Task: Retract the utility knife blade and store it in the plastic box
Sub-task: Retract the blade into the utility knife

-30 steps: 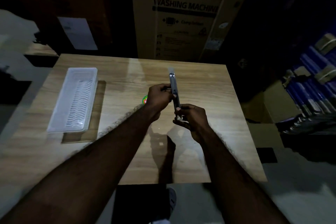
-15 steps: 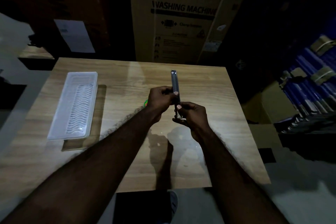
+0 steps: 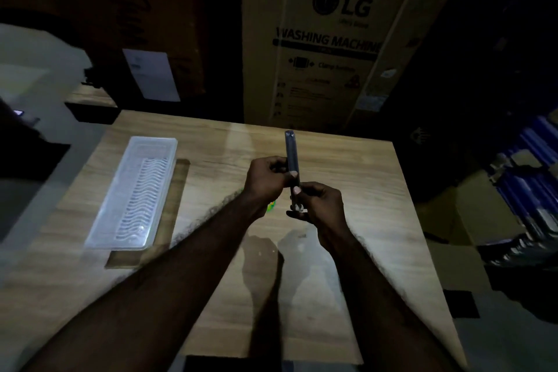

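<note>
You've got both hands, left hand [image 3: 265, 180] and right hand [image 3: 321, 205], clamped on the utility knife [image 3: 292, 157] mid-frame; plastic box [image 3: 133, 193] sits at left, "LG WASHING MACHINE" carton [image 3: 332, 39] up top.

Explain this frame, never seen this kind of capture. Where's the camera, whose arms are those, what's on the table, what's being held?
There is no robot here. A person wears one wide-angle camera on the head, looking forward and down, so the two bare arms reaching in from the bottom are the wearer's own.

Both hands hold a utility knife upright over a wooden table. The left hand has its grip on the middle of the handle; the right hand has its grip on the lower end. No blade shows past the top tip, though the light is dim.

On the table's left side lies a clear plastic box, open on top, with nothing visible inside. Something small and green peeks out from under the left wrist; too hidden to identify. Behind the table stands a cardboard washing machine carton.
</note>
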Available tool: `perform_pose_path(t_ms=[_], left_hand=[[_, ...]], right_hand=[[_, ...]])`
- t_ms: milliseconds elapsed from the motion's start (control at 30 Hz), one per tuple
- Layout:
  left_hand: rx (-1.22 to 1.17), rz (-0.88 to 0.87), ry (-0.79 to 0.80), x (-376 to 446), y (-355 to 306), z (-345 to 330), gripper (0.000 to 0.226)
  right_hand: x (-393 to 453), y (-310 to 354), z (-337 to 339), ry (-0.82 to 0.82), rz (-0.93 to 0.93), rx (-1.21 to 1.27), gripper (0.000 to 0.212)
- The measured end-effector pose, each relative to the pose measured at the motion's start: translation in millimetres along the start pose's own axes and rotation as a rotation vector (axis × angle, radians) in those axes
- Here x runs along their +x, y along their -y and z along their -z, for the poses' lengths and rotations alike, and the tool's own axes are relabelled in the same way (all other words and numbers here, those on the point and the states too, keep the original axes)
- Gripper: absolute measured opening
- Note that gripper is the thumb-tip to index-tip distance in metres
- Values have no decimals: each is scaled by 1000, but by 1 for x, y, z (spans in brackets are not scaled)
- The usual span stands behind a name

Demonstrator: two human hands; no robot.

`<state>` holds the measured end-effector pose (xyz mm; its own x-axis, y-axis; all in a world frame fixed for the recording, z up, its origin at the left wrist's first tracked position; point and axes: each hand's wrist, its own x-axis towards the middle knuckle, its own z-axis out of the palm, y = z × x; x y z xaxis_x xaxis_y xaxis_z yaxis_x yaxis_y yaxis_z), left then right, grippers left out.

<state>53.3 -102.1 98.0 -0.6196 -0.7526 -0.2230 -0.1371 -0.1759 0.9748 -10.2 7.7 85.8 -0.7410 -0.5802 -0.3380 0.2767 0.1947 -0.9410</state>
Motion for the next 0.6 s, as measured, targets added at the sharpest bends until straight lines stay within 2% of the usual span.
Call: perform_pose_path(t_ms=[133,233,400,600], left_hand=[[15,-23,-95,8,-9,17,22],[27,-8,-198,13,-11,39,22],[89,-9,-337,10,-13,88,27],[284,-31,-378,3,5,151,25]], right_hand=[[19,8,-19,77,2,-37,16],[33,8,-43,146,66,-164,8],[40,6,-96,336,86,-244,12],[32,-16,-157,385,33,-286,9]])
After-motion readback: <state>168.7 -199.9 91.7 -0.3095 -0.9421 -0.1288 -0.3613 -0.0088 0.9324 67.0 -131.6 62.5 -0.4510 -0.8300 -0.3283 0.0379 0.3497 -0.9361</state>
